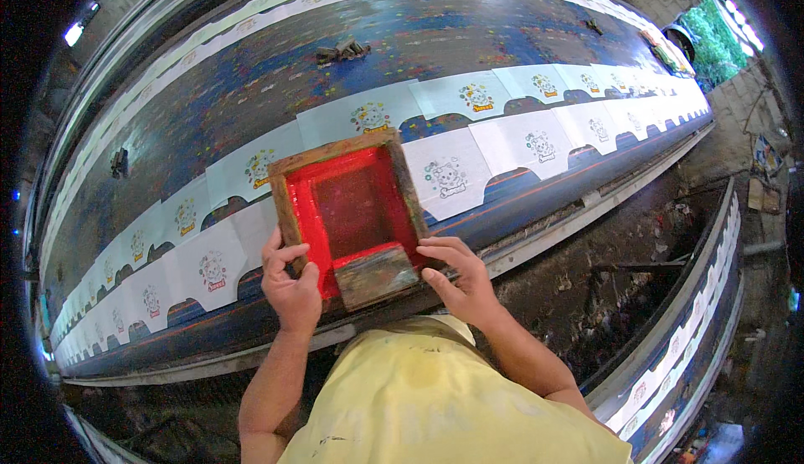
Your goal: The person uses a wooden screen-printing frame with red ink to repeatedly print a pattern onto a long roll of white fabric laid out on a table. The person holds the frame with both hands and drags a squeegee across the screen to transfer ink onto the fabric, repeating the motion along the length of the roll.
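Note:
A wooden screen-printing frame [410, 188] is held tilted over the near edge of a long table, its inside coated with wet red ink. My left hand [291, 290] grips its left side, fingers and thumb around the wood. At the lower right corner, my right hand [461, 278] pinches the rim. An ink-stained wooden block [377, 278] lies across the near end of the frame; I cannot tell if it is loose. Right of the frame, a white cut cloth piece [453, 176] bears a line drawing without red. To the left, a similar printed piece [216, 265] shows red in its design.
The dark, paint-speckled table [276, 87] carries overlapping rows of printed pieces. A small dark bundle [342, 52] lies mid-table, with a dark clump [120, 162] farther left. A metal rail [536, 242] runs along the near edge. Another table [670, 380] with printed pieces stands behind at right.

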Available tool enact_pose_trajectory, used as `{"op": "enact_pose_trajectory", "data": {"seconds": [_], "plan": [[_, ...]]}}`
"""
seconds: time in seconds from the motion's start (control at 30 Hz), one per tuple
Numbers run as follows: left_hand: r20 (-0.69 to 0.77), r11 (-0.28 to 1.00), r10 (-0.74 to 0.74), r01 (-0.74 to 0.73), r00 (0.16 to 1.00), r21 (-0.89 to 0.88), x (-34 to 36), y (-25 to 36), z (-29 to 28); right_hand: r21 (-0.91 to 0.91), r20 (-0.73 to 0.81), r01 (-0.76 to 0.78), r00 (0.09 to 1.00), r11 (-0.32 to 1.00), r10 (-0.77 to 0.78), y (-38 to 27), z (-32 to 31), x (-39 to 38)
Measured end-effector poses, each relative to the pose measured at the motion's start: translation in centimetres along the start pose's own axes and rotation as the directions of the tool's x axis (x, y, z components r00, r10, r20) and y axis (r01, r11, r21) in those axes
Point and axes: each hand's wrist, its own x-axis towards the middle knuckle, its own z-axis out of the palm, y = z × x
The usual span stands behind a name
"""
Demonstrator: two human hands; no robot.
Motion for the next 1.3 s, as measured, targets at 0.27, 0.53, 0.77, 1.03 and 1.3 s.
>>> {"op": "enact_pose_trajectory", "data": {"seconds": [0.27,0.53,0.77,1.03,1.3], "plan": [[0.046,0.992,0.0,0.006,0.999,-0.13,-1.0,4.2,14.8,-0.057,-0.052,0.028,0.998,0.998,-0.031,6.2,-12.0,0.3],[0.083,0.936,-0.261,0.274,0.962,-0.222,-1.8,6.4,18.6,0.027,0.034,0.067,0.997,0.997,-0.068,9.3,-17.8,0.4],[0.095,0.908,-0.301,0.316,0.949,-0.275,-1.8,5.5,18.5,-0.027,0.03,0.113,0.993,0.993,-0.112,9.4,-17.7,0.4],[0.091,0.922,-0.273,0.287,0.958,-0.261,-1.9,5.1,18.8,-0.148,0.002,0.199,0.98,0.969,-0.201,7.9,-17.0,1.1],[0.078,0.951,-0.214,0.226,0.974,-0.211,-1.9,4.6,18.8,-0.381,0.36,0.439,0.881,0.814,-0.307,4.5,-14.5,3.1]]}}
